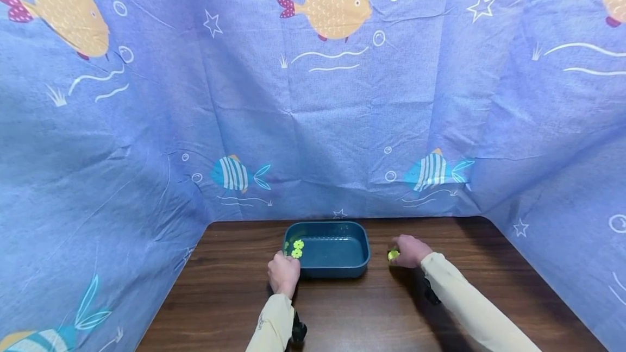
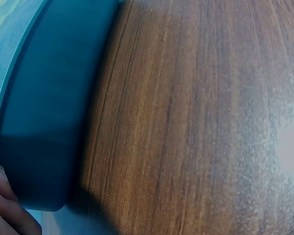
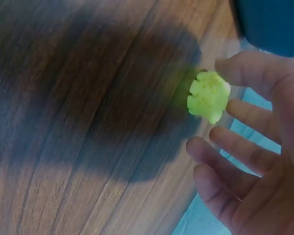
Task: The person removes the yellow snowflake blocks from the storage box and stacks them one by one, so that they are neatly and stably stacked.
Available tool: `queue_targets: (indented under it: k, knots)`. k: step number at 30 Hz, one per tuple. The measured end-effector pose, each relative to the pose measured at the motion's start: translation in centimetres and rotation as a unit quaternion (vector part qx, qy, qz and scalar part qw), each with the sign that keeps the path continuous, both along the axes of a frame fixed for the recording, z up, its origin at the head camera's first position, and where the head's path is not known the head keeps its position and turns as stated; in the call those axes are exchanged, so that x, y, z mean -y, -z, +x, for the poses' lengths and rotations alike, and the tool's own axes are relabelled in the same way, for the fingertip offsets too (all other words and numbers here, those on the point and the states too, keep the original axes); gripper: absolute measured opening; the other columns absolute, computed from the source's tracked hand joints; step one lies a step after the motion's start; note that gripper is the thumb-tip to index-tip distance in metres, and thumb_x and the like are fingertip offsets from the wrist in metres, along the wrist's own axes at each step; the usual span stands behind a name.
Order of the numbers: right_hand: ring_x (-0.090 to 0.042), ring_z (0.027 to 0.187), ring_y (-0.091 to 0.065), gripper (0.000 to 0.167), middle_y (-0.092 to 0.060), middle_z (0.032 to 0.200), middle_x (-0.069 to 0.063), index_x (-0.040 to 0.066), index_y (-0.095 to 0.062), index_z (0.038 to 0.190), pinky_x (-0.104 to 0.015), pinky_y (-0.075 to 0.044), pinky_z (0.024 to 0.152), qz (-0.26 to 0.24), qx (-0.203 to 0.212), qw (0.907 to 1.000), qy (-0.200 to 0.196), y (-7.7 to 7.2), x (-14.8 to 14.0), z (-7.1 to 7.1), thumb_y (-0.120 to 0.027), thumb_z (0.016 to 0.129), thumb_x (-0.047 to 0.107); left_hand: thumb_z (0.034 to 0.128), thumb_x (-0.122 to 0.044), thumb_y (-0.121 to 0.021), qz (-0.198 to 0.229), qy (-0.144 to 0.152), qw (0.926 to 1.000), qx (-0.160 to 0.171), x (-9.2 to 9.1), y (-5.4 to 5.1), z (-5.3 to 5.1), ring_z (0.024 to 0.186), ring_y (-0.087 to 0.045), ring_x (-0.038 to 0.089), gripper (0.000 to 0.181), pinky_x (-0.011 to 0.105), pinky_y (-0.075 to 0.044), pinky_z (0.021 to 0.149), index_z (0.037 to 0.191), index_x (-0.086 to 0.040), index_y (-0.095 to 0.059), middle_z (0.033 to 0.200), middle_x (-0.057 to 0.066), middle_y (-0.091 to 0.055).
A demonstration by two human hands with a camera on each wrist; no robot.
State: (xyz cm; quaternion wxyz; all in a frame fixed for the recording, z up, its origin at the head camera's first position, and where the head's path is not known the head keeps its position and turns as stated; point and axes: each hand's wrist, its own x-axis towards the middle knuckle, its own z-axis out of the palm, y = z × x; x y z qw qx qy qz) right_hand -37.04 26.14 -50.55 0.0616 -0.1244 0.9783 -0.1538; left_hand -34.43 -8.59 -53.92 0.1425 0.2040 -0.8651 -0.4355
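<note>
A dark teal rectangular basin (image 1: pixel 337 273) sits on the table. My left hand (image 1: pixel 284 274) grips its front left corner; in the left wrist view, curled fingers (image 2: pixel 10 210) lie against that corner. Two yellow-green flower-shaped pieces (image 1: pixel 297 249) show inside the basin at its left end. To the right of the basin, my right hand (image 1: pixel 412 250) pinches another yellow-green flower-shaped piece (image 3: pixel 209 97) between thumb and index fingertips, close over the table. The other right fingers are spread and loosely bent, touching nothing visible.
The brown wood-grain table (image 1: pixel 342 314) extends around the basin. Blue fabric (image 1: pixel 332 124) printed with fish, stars and bubbles hangs behind the table and along both sides. Dark devices (image 1: pixel 299 329) are strapped at both wrists.
</note>
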Motion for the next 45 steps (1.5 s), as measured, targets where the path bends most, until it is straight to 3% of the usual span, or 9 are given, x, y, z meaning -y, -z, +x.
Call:
queue_targets:
  k: [7, 24, 35, 41, 45]
  knots:
    - [-0.021, 0.08, -0.057, 0.033, -0.068, 0.093, -0.009, 0.004, -0.07, 0.103, -0.042, -0.052, 0.073, 0.011, -0.044, 0.9988, -0.02, 0.5, 0.7, 0.1, -0.083, 0.073, 0.012, 0.0905, -0.012, -0.055, 0.003, 0.0, 1.0, 0.003, 0.0, 0.0, 0.0, 0.085, -0.067, 0.037, 0.027, 0.056, -0.054, 0.078, 0.106, 0.006, -0.068, 0.099, 0.027, -0.071]
    - [-0.024, 0.084, -0.062, 0.02, -0.066, 0.094, -0.009, 0.011, -0.072, 0.097, -0.048, -0.055, 0.078, 0.043, -0.05, 0.9977, -0.017, 1.0, 1.2, -0.4, -0.081, 0.078, 0.011, 0.0903, -0.012, -0.054, 0.011, 0.004, 0.9999, 0.0, -0.1, -0.4, 0.0, 0.087, -0.067, 0.038, 0.03, 0.057, -0.053, 0.083, 0.11, 0.006, -0.067, 0.102, 0.028, -0.071]
    - [-0.023, 0.084, -0.061, 0.02, -0.066, 0.1, -0.01, 0.01, -0.073, 0.103, -0.05, -0.056, 0.081, 0.048, -0.017, 0.9987, -0.004, 0.9, 1.6, -0.3, -0.078, 0.083, 0.01, 0.0895, -0.011, -0.055, 0.002, 0.003, 1.0, -0.006, -0.1, -0.2, 0.0, 0.083, -0.067, 0.037, 0.027, 0.056, -0.054, 0.08, 0.106, 0.007, -0.068, 0.097, 0.027, -0.071]
    - [-0.028, 0.089, -0.062, 0.031, -0.063, 0.105, -0.013, 0.008, -0.069, 0.115, -0.055, -0.054, 0.083, 0.058, -0.008, 0.9983, 0.002, 0.6, 1.9, 0.1, -0.074, 0.09, 0.026, 0.0905, -0.011, -0.055, 0.001, 0.002, 1.0, -0.006, 0.1, 0.0, -0.1, 0.083, -0.067, 0.037, 0.027, 0.056, -0.054, 0.081, 0.106, 0.007, -0.068, 0.097, 0.027, -0.071]
    - [-0.036, 0.101, -0.063, 0.046, -0.061, 0.117, -0.02, 0.005, -0.064, 0.127, -0.059, -0.052, 0.087, 0.061, -0.043, 0.997, 0.021, 0.5, 1.9, 0.0, -0.067, 0.094, 0.036, 0.0917, -0.012, -0.055, -0.007, 0.01, 0.9998, -0.013, 0.3, 0.0, -0.1, 0.081, -0.067, 0.038, 0.024, 0.055, -0.054, 0.078, 0.1, 0.007, -0.068, 0.094, 0.027, -0.071]
